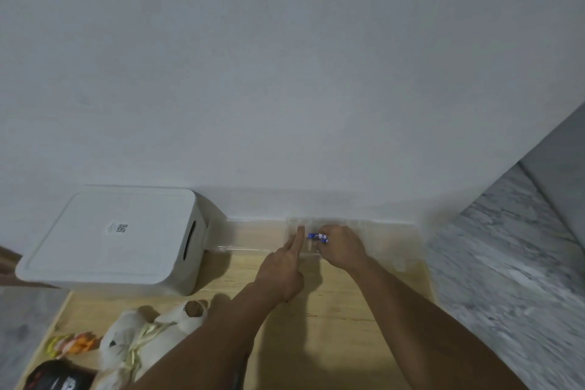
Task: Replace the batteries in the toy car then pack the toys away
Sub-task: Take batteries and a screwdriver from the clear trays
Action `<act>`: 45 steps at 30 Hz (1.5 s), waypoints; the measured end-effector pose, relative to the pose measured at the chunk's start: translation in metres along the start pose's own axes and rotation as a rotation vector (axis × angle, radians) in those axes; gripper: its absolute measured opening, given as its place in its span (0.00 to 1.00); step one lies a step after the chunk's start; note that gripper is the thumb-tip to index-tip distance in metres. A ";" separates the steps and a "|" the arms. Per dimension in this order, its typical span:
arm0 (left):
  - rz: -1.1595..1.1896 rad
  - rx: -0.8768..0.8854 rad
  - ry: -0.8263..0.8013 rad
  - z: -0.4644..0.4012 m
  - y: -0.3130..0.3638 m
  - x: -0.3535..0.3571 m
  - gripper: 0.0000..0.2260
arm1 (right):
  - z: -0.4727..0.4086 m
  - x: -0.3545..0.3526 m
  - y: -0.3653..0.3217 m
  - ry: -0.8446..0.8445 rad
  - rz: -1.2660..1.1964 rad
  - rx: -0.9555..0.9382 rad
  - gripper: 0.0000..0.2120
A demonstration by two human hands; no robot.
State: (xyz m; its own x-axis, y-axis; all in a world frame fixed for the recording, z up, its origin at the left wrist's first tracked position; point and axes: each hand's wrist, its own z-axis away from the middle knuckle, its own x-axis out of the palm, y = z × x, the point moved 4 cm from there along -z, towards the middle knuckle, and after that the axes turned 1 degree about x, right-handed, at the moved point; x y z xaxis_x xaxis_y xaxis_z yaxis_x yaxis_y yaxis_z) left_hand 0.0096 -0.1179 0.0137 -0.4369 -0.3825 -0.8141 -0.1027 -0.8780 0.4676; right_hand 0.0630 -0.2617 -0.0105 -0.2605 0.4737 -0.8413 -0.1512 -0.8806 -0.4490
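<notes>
A small blue-and-white battery (317,237) is pinched in the fingers of the right hand (340,247), over a clear plastic tray (392,241) set against the wall at the far edge of the wooden bench (345,326). The left hand (285,266) rests just beside it, two fingers extended onto the tray, nothing gripped. The battery is judged light, rigid and smooth, liable to roll or slip; a pinch across its middle is advised. The tray is judged thin and flexible. A white lidded box (120,237) and soft toys (142,339) lie to the left. The toy car cannot be identified.
</notes>
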 end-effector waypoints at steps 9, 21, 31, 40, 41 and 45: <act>0.023 -0.034 0.010 -0.005 0.001 -0.002 0.42 | -0.015 0.011 0.001 -0.066 0.283 0.002 0.15; 0.058 0.000 -0.001 -0.012 0.003 0.007 0.32 | -0.028 0.004 0.004 -0.276 0.427 -0.106 0.11; -0.053 -0.013 -0.044 -0.017 0.006 0.009 0.29 | -0.029 -0.003 0.012 -0.433 0.099 -0.117 0.10; -0.034 0.000 -0.018 -0.015 0.004 0.011 0.25 | -0.027 -0.007 0.014 -0.456 -0.026 -0.084 0.09; -0.026 0.000 -0.009 -0.015 0.004 0.012 0.25 | -0.026 -0.008 0.015 -0.451 -0.022 -0.078 0.09; -0.019 -0.008 -0.004 -0.013 0.005 0.011 0.25 | -0.021 -0.013 0.015 -0.372 -0.111 -0.069 0.07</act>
State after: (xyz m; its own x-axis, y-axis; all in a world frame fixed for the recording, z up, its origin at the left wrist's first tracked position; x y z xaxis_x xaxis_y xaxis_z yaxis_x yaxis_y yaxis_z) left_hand 0.0163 -0.1303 0.0029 -0.4389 -0.3647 -0.8212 -0.1035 -0.8873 0.4494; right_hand 0.0847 -0.2819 -0.0126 -0.5755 0.5266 -0.6257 -0.1365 -0.8162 -0.5614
